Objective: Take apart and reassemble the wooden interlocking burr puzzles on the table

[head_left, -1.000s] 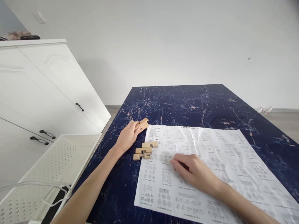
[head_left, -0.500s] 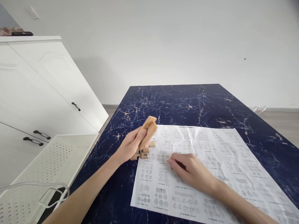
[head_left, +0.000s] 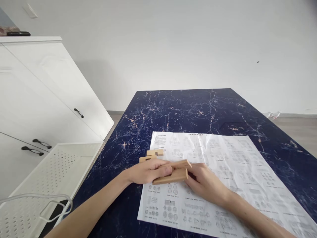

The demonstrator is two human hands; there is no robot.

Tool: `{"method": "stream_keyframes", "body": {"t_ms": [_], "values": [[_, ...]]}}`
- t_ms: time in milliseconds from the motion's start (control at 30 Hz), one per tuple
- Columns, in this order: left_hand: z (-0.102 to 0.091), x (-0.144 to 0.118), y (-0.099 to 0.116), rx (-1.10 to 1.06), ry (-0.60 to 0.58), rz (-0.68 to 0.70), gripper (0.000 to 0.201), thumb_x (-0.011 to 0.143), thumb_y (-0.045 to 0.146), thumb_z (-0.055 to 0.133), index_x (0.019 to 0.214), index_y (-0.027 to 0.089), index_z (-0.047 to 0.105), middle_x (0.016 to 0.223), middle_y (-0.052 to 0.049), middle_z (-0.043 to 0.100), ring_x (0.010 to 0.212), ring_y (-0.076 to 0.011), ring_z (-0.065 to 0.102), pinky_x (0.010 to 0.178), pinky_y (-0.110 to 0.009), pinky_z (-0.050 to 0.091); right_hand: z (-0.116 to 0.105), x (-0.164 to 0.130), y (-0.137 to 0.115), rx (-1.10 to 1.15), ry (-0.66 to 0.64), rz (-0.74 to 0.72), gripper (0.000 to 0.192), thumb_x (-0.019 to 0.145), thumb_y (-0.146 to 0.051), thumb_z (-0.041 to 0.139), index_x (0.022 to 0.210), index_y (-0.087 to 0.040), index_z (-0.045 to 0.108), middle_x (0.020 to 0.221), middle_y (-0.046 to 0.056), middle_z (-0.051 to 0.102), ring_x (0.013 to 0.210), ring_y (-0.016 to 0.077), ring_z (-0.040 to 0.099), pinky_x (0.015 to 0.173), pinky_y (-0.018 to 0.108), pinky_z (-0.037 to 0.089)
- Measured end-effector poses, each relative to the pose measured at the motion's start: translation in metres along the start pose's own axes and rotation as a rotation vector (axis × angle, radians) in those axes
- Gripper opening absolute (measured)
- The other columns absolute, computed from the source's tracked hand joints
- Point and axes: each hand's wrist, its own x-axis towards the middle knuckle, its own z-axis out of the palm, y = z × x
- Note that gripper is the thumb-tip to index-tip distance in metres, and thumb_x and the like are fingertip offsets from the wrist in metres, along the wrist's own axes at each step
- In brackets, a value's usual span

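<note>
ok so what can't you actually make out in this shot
- Head view: small wooden pieces are partly hidden behind the left hand.
- Whether the right hand grips the wooden block or only meets its end; the block covers the fingertips.
- Diagrams on the paper sheet: too small to read.
- White perforated tray and cable: cut off by the frame's left and bottom edges.

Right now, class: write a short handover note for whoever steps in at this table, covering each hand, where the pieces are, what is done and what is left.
Left hand: grips a notched wooden piece low over the instruction sheet.
Right hand: on the sheet, fingertips at the piece's far end; whether it grips is unclear.
Other wooden pieces lie together at the sheet's left edge on the marble table.
Done: one piece picked up.
Left: the rest are unassembled.
</note>
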Motion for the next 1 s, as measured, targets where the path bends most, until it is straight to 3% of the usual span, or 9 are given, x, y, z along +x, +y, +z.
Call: {"method": "stream_keyframes", "body": {"t_ms": [67, 133, 233, 400, 600, 867, 1000], "values": [[-0.002, 0.001, -0.001, 0.031, 0.082, 0.002, 0.058, 0.105, 0.072, 0.044, 0.097, 0.019, 0.065, 0.073, 0.002, 0.046, 0.061, -0.0139, 0.040, 0.057, -0.029, 0.033, 0.000, 0.000, -0.001, 0.030, -0.012, 0.026, 0.038, 0.108, -0.029, 0.042, 0.070, -0.023, 0.038, 0.057, -0.005, 0.043, 0.049, 0.0110, 0.035, 0.048, 0.028, 0.027], [-0.003, 0.001, -0.002, 0.067, 0.163, -0.020, 0.059, 0.106, 0.071, 0.043, 0.118, 0.020, 0.070, 0.075, 0.001, 0.049, 0.064, -0.0149, 0.043, 0.060, -0.030, 0.034, 0.000, 0.000, -0.002, 0.055, -0.029, 0.056, 0.042, 0.110, -0.034, 0.041, 0.069, -0.024, 0.036, 0.057, -0.005, 0.041, 0.050, 0.0115, 0.036, 0.050, 0.029, 0.028], [-0.002, 0.001, -0.004, 0.110, 0.289, -0.064, 0.059, 0.107, 0.069, 0.042, 0.136, 0.024, 0.067, 0.085, -0.002, 0.061, 0.073, -0.0170, 0.052, 0.067, -0.030, 0.040, -0.002, 0.001, -0.005, 0.087, -0.048, 0.105, 0.045, 0.111, -0.039, 0.041, 0.069, -0.023, 0.039, 0.058, -0.004, 0.048, 0.052, 0.0124, 0.042, 0.053, 0.030, 0.032], [0.006, 0.006, -0.005, 0.178, 0.456, -0.025, 0.051, 0.110, 0.061, 0.043, 0.119, 0.020, 0.071, 0.095, -0.005, 0.070, 0.084, -0.0201, 0.062, 0.072, -0.031, 0.046, -0.010, 0.001, -0.007, 0.297, -0.073, 0.195, 0.038, 0.111, -0.047, 0.045, 0.083, -0.023, 0.052, 0.063, -0.003, 0.057, 0.053, 0.0127, 0.044, 0.054, 0.029, 0.036], [0.021, 0.010, 0.003, 0.308, 0.422, 0.056, 0.038, 0.112, 0.049, 0.045, 0.122, 0.021, 0.068, 0.108, -0.008, 0.073, 0.095, -0.0232, 0.066, 0.085, -0.036, 0.049, -0.015, 0.002, -0.008, 0.420, -0.065, 0.214, 0.045, 0.109, -0.062, 0.045, 0.085, -0.024, 0.048, 0.067, -0.001, 0.058, 0.055, 0.0137, 0.049, 0.055, 0.030, 0.043], [0.031, 0.013, -0.003, 0.307, 0.453, 0.049, 0.042, 0.114, 0.050, 0.037, 0.102, 0.019, 0.062, 0.091, -0.003, 0.064, 0.081, -0.0191, 0.059, 0.077, -0.034, 0.046, -0.012, 0.003, -0.006, 0.482, -0.045, 0.234, 0.037, 0.109, -0.055, 0.051, 0.097, -0.021, 0.059, 0.065, -0.004, 0.054, 0.052, 0.0119, 0.044, 0.051, 0.028, 0.038], [0.032, 0.015, -0.005, 0.296, 0.473, 0.041, 0.040, 0.114, 0.050, 0.039, 0.102, 0.019, 0.062, 0.091, -0.004, 0.065, 0.082, -0.0198, 0.060, 0.077, -0.035, 0.046, -0.013, 0.003, -0.006, 0.486, -0.025, 0.229, 0.037, 0.109, -0.056, 0.052, 0.100, -0.020, 0.060, 0.065, -0.004, 0.053, 0.052, 0.0122, 0.044, 0.051, 0.028, 0.037]]}}
